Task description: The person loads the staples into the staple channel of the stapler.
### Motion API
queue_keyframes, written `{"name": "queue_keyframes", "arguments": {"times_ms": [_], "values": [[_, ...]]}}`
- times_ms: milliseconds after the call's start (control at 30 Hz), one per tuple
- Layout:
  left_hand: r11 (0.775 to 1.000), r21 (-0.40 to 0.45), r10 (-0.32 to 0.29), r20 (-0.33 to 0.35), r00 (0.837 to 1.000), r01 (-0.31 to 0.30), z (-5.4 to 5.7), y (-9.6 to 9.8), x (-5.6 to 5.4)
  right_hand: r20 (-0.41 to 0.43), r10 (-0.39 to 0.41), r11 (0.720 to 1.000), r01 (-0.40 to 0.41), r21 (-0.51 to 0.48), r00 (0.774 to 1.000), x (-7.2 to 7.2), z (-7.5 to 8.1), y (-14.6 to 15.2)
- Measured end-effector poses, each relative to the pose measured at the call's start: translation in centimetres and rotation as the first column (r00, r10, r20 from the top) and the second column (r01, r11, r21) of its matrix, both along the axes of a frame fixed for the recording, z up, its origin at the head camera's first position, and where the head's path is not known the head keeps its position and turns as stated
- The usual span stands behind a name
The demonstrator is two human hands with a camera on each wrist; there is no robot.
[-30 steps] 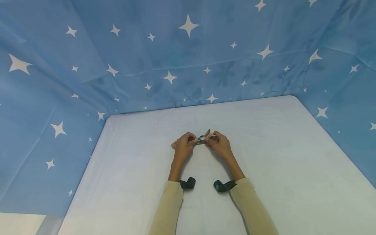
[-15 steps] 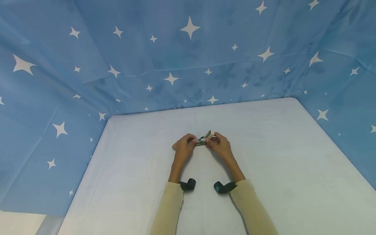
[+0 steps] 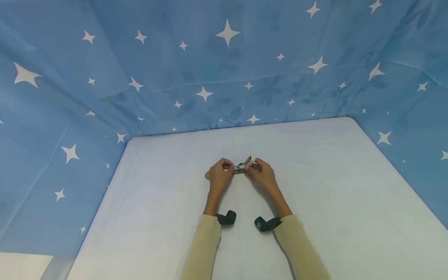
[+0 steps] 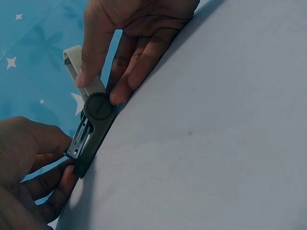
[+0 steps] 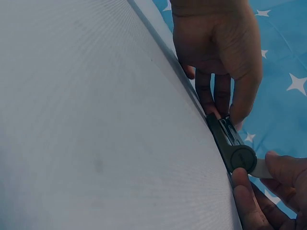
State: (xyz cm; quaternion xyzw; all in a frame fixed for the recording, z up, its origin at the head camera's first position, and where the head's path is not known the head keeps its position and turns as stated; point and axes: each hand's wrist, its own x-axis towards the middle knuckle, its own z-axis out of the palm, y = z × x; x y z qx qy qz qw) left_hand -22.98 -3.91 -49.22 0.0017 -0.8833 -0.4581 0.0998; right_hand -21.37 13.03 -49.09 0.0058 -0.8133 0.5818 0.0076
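Both hands hold a small stapler (image 3: pixel 239 169) low over the white tabletop, near its middle. It has a dark green base with a round pivot (image 4: pixel 99 107), a metal staple magazine (image 4: pixel 78 142) and a cream handle (image 4: pixel 72 60) swung up and back. My left hand (image 3: pixel 219 177) pinches the front end, thumb by the magazine and fingers at the base tip. At the pivot end, my right hand (image 3: pixel 263 173) grips with its thumb on the cream handle and a fingertip beside the pivot. Fingers cover parts of both ends.
The white tabletop (image 3: pixel 150 194) extends around the hands. A blue curtain (image 3: pixel 157 58) with white stars hangs behind and along both sides. Each wrist wears a black camera, the left camera (image 3: pixel 227 217) and right camera (image 3: pixel 266 224) facing inward.
My left wrist and forearm have shifted slightly to the right. Both hands keep their hold on the stapler, which stays in nearly the same place.
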Motion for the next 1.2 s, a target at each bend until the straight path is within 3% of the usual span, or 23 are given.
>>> {"name": "queue_keyframes", "arguments": {"times_ms": [233,567,733,967,1200], "values": [[1.000,0.003,-0.025,0.027,0.999,0.025,-0.1,-0.5,-0.2,0.032,0.003,1.000,-0.003,0.008,0.999,-0.2,0.0,0.0],[0.986,-0.020,-0.163,0.047,0.985,0.164,-0.6,-1.5,0.1,0.039,0.026,0.997,-0.023,-0.068,0.999,-0.3,0.0,0.4],[0.989,-0.019,-0.149,0.041,0.988,0.150,-0.7,-1.5,0.3,0.078,0.049,0.987,-0.036,-0.157,0.996,-0.4,-0.1,0.5],[0.989,-0.011,-0.148,0.003,0.989,0.148,-0.9,-1.5,0.4,0.117,-0.009,0.967,0.039,-0.251,0.993,-0.3,-0.1,0.7],[0.991,-0.033,-0.132,0.014,0.991,0.132,-1.2,-1.3,0.4,0.132,-0.023,0.954,0.061,-0.292,0.991,-0.1,0.0,0.9]]}}
